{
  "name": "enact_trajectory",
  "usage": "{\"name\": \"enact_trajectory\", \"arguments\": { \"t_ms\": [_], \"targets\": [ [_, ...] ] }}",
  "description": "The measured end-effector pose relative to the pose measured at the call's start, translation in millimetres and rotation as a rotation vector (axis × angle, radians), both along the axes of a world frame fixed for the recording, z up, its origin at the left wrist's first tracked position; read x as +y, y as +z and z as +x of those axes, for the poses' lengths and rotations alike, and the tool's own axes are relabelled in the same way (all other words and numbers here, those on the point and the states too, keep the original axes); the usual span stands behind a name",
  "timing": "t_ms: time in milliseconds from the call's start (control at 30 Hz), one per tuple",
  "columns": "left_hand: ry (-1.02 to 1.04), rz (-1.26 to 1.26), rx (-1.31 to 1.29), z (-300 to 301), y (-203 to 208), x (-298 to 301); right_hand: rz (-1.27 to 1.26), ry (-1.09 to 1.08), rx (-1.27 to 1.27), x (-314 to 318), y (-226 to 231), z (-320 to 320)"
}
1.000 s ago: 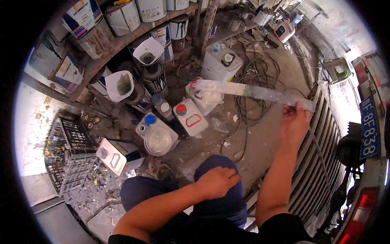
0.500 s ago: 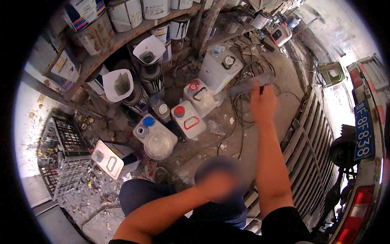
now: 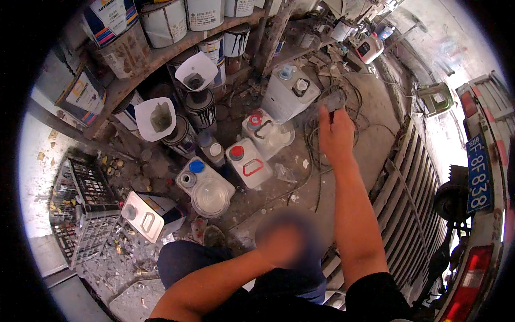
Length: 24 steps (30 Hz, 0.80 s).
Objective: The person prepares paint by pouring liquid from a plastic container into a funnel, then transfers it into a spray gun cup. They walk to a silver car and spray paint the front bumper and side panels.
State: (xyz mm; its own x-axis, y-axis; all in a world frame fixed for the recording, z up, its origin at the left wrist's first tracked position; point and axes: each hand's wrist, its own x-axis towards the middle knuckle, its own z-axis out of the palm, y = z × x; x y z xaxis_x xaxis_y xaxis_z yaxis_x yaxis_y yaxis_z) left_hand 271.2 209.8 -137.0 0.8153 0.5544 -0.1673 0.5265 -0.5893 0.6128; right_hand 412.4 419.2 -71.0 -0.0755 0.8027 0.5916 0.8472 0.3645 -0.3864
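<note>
My right hand [image 3: 338, 137] reaches out over the floor, its fingers closed on a long, greyish, see-through piece [image 3: 333, 102] whose kind I cannot make out. The piece slants down to the left, past the front of a tall white jug [image 3: 289, 94]. Below its lower end is a clear round tub [image 3: 280, 140], beside a white jug with a red-ringed cap [image 3: 253, 121]. Over my knees rests my left hand [image 3: 281, 244]; a blurred patch covers its fingers. Nearby stand a white jug with red cap and handle [image 3: 249, 163] and a blue-capped jug [image 3: 188, 174] with a clear tub [image 3: 210, 197] on it.
Shelves [image 3: 177, 40] of paint cans run along the back left. Two white paper funnels [image 3: 155, 118] sit on cans there. A black crate [image 3: 88, 209] and a tipped-looking jug [image 3: 144, 217] are at left. Cables [image 3: 314, 161] lie on the floor; a slatted grille [image 3: 407, 209] leans right, near a vehicle's rear [image 3: 480, 257].
My right hand has shifted a little to the left, carrying the see-through piece with it. My left hand has barely moved.
</note>
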Motion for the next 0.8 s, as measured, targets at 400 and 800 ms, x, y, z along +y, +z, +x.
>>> {"name": "enact_trajectory", "arguments": {
  "t_ms": [400, 800],
  "targets": [
    [0.045, 0.061, 0.014, 1.1, -12.8, -5.0, -0.003, -0.043, 0.148, -2.0, -21.9, -6.6],
    [0.022, 0.054, 0.04, 0.2, -14.3, -4.2, -0.065, -0.087, 0.076, 1.1, -35.2, 3.7]
  ]
}}
